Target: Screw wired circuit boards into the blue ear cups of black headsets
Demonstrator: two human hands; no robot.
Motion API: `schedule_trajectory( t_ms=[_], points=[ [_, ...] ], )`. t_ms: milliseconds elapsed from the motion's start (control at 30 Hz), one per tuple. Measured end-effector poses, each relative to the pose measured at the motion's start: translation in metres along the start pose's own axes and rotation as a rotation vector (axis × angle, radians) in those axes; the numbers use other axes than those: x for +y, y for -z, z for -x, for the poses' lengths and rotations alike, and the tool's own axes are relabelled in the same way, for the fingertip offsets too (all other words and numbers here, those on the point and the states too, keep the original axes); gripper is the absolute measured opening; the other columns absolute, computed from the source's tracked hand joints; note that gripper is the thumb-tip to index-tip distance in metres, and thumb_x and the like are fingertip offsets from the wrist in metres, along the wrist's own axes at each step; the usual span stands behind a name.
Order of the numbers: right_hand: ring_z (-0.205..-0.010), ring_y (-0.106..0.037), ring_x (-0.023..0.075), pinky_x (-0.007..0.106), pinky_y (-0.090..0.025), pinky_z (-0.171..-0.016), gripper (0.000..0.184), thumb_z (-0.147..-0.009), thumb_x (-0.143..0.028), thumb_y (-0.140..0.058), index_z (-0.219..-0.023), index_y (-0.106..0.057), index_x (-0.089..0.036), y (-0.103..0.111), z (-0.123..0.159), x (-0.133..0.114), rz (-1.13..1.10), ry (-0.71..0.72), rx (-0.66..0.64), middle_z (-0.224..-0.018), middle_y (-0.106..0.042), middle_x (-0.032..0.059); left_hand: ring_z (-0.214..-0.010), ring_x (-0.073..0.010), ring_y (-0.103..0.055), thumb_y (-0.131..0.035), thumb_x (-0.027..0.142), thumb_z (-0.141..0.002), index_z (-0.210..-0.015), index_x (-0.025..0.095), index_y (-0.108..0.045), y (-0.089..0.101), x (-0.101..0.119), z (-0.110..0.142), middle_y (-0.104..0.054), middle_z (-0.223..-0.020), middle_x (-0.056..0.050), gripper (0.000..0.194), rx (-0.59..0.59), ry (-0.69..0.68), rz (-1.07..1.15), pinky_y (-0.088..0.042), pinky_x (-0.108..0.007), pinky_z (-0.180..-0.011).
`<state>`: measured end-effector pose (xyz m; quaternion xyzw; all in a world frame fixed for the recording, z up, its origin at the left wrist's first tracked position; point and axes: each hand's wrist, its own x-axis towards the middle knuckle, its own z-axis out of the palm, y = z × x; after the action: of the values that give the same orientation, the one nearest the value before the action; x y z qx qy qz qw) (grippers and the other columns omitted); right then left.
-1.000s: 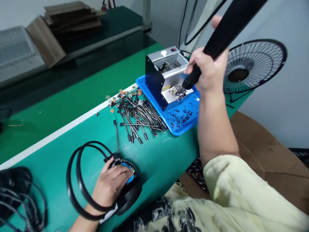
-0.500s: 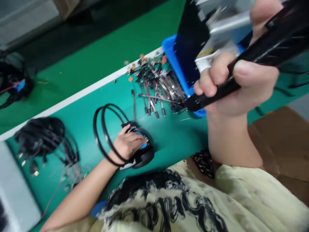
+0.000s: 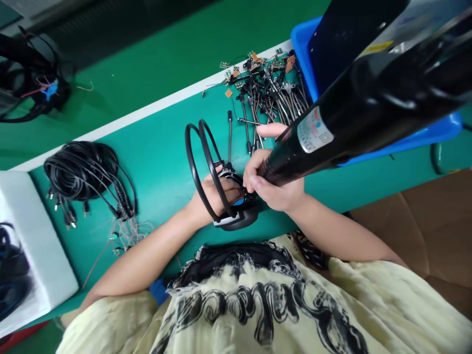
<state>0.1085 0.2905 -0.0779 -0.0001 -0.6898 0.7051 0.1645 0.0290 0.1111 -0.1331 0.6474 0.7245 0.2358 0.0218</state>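
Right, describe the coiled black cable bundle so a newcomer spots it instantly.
Start at the teal bench mat in front of the person and find their left hand on a black headset. Further left, beyond that forearm, lies a coiled bundle of black cables. Unlike the heap of loose metal parts, it is a round tangle with metal-tipped plugs fanning from its lower edge.

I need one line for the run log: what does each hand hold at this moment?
left hand: holds headset ear cup | right hand: grips black electric screwdriver | screwdriver tip: hidden
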Motion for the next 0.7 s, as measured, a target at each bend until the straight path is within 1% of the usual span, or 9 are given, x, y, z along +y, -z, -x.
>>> schedule_trajectory(
  t_ms=[133, 233, 300, 400, 467, 600, 700],
  points=[
    [-0.064, -0.059, 0.0161, 0.037, -0.058, -0.070, 0.025, -0.083, -0.044, -0.058, -0.072, -0.053, -0.022, -0.0017, 0.0036, 0.0036, 0.029, -0.003, -0.012, -0.069, -0.056, 0.0032, -0.087, -0.0148, -0.067, -0.050, 0.025, -0.094, -0.091, 0.026, -0.069, -0.0004, 0.0002, -0.0002, -0.071, -0.081, 0.001, 0.019, 0.000, -0.002, 0.015, -0.025, -0.047, -0.118],
    [-0.064, -0.060, 0.0158, 0.036, -0.058, -0.070, 0.020, -0.083, -0.039, -0.058, -0.073, -0.053, -0.022, -0.0025, 0.0036, 0.0036, 0.043, 0.018, -0.018, -0.068, -0.057, 0.0029, -0.086, -0.0143, -0.067, -0.050, 0.022, -0.094, -0.091, 0.025, -0.068, 0.0008, 0.0011, -0.0014, -0.071, -0.081, 0.001, 0.019, 0.036, -0.009, 0.032, -0.026, -0.046, -0.117],
    [-0.064, -0.061, 0.0170, 0.037, -0.058, -0.071, 0.016, -0.079, -0.036, -0.060, -0.075, -0.051, -0.024, -0.0030, 0.0027, 0.0026, 0.069, 0.014, -0.017, -0.065, -0.058, 0.0021, -0.084, -0.0139, -0.067, -0.049, 0.022, -0.094, -0.091, 0.025, -0.068, 0.0010, 0.0007, -0.0015, -0.070, -0.080, 0.001, 0.020, 0.054, -0.011, 0.040, -0.027, -0.045, -0.117],
    [-0.064, -0.063, 0.0191, 0.039, -0.058, -0.071, 0.020, -0.073, -0.036, -0.061, -0.080, -0.046, -0.025, -0.0042, 0.0015, 0.0022, 0.095, -0.010, -0.025, -0.061, -0.058, 0.0001, -0.082, -0.0140, -0.067, -0.047, 0.024, -0.094, -0.088, 0.025, -0.069, 0.0002, -0.0007, -0.0007, -0.070, -0.077, 0.001, 0.023, 0.024, 0.016, 0.028, -0.029, -0.045, -0.115],
    [-0.063, -0.063, 0.0189, 0.038, -0.058, -0.069, 0.022, -0.071, -0.035, -0.060, -0.082, -0.044, -0.026, -0.0053, 0.0014, 0.0030, 0.087, -0.008, -0.039, -0.060, -0.058, -0.0007, -0.080, -0.0141, -0.066, -0.047, 0.026, -0.095, -0.088, 0.025, -0.069, -0.0005, -0.0009, -0.0006, -0.070, -0.077, 0.000, 0.024, -0.002, 0.044, 0.018, -0.029, -0.046, -0.115],
    [-0.055, -0.057, 0.0171, 0.036, -0.053, -0.057, 0.024, -0.070, -0.035, -0.059, -0.081, -0.040, -0.026, -0.0073, 0.0020, 0.0043, 0.098, -0.008, -0.051, -0.057, -0.056, -0.0018, -0.080, -0.0145, -0.066, -0.048, 0.029, -0.095, -0.089, 0.024, -0.069, -0.0013, 0.0003, -0.0027, -0.071, -0.080, 0.000, 0.023, -0.003, 0.081, 0.060, -0.033, -0.046, -0.114],
    [-0.056, -0.058, 0.0173, 0.036, -0.052, -0.058, 0.024, -0.070, -0.034, -0.059, -0.082, -0.039, -0.026, -0.0081, 0.0019, 0.0044, 0.090, 0.012, -0.047, -0.058, -0.055, -0.0018, -0.081, -0.0144, -0.066, -0.046, 0.030, -0.096, -0.087, 0.023, -0.069, -0.0019, -0.0003, -0.0040, -0.071, -0.080, 0.000, 0.025, -0.006, 0.077, 0.070, -0.035, -0.045, -0.113]
  ],
)
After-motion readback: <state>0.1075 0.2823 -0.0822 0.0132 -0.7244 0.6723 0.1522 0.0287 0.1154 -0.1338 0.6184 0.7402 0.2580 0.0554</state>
